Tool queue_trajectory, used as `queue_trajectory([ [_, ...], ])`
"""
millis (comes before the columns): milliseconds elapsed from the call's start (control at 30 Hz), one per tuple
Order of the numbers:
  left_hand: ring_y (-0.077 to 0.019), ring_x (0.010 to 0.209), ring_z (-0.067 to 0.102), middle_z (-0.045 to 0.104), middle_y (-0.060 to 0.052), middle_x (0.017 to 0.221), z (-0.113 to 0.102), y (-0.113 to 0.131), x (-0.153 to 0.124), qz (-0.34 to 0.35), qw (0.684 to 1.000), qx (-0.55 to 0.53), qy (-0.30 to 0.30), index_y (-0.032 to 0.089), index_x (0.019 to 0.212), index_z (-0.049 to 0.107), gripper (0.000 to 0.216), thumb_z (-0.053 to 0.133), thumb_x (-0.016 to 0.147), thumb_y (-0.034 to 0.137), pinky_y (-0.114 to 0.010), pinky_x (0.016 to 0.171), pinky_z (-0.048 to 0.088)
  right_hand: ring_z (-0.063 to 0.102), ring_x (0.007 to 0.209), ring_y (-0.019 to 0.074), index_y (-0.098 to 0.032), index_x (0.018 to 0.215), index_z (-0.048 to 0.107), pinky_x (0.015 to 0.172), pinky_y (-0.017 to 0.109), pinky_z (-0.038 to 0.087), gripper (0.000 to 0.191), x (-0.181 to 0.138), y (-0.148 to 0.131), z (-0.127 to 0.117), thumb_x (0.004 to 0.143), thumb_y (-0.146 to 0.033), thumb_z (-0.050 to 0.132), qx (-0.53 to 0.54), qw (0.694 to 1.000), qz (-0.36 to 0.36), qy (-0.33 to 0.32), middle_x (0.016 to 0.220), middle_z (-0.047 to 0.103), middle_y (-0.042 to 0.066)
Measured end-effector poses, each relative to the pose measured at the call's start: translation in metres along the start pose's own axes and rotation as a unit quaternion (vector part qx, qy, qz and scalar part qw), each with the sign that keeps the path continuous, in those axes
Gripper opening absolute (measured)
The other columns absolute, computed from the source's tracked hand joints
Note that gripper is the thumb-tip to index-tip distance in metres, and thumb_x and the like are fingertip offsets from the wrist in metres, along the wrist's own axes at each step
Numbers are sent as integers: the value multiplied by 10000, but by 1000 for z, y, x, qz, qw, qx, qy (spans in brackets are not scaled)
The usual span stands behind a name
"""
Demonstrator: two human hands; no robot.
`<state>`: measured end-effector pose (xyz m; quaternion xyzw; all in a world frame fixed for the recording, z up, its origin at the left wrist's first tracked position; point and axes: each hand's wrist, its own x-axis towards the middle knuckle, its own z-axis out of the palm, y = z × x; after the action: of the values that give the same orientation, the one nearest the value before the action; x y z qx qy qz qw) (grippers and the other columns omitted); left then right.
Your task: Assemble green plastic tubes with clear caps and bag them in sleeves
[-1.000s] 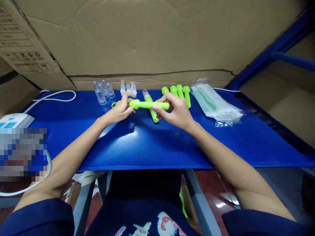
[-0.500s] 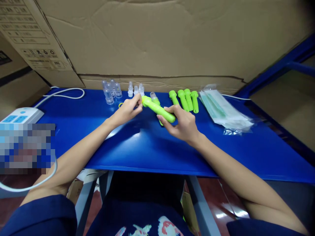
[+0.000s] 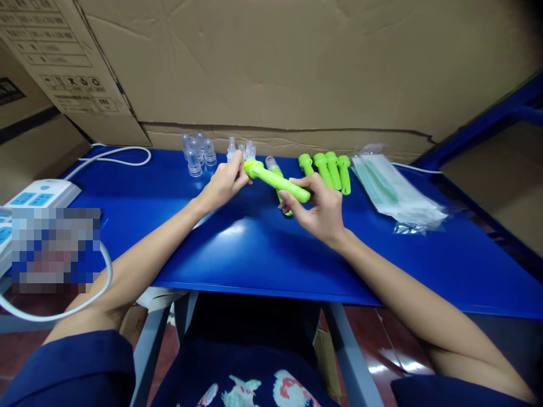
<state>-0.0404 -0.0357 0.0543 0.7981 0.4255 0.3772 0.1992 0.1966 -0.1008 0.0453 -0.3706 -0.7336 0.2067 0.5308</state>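
Observation:
My right hand (image 3: pixel 319 210) grips the lower end of a long green plastic tube (image 3: pixel 278 181), tilted up to the left above the blue table (image 3: pixel 237 243). My left hand (image 3: pixel 224 182) pinches the wide head of that tube at its upper end. Another green piece with a clear cap (image 3: pixel 271 164) lies on the table just behind the tube. Several green tubes (image 3: pixel 330 168) lie side by side to the right of my hands. Small clear plastic vials (image 3: pixel 197 152) and clear caps (image 3: pixel 242 149) stand in groups behind my left hand.
Clear plastic bags with green contents (image 3: pixel 394 189) lie at the right. A white power strip (image 3: pixel 40 195) with a white cable (image 3: pixel 114 152) sits at the left edge. Cardboard boxes (image 3: pixel 271 62) wall off the back. A blue metal frame (image 3: pixel 487 121) runs along the right.
The green tube went from lying level between my hands to tilting up at its left end. Both hands shifted slightly right and nearer the vials.

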Motion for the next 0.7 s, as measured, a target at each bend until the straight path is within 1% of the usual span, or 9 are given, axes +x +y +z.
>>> queue_trajectory([
  [100,-223,898,757,771,-39,868,-1,-4,1,5,1000,-1,10,213,1080,529,121,533,961,234,-336,880,545,732,602,225,-306,1010,631,576,386,619,352,5,4,0,908,-604,788,54,998,18,-17,761,732,30],
  [267,-212,865,754,793,-62,883,-5,-2,0,3,1000,-18,17,222,1044,513,80,517,964,226,-342,867,552,755,655,231,-292,995,598,605,391,643,449,15,13,-4,850,-650,826,125,991,51,-7,767,731,28],
  [433,-188,856,750,789,-47,868,-7,-1,-1,10,1000,-24,2,226,1001,509,54,508,947,226,-327,869,560,777,755,250,-292,1002,587,722,441,677,584,29,23,-14,757,-758,840,145,985,87,-28,791,731,22],
  [600,-194,866,751,773,-47,858,-3,-3,-1,8,999,-31,-14,226,985,510,40,525,949,232,-318,837,555,778,768,223,-287,1004,614,762,401,681,623,36,36,-22,708,-776,862,166,979,100,-57,815,753,22],
  [700,-195,849,745,756,-52,854,-5,-7,0,-2,999,-37,-4,222,1002,519,53,541,971,260,-321,815,553,768,739,205,-278,998,634,746,369,678,643,38,43,-28,671,-769,889,197,969,128,-76,811,761,19],
])
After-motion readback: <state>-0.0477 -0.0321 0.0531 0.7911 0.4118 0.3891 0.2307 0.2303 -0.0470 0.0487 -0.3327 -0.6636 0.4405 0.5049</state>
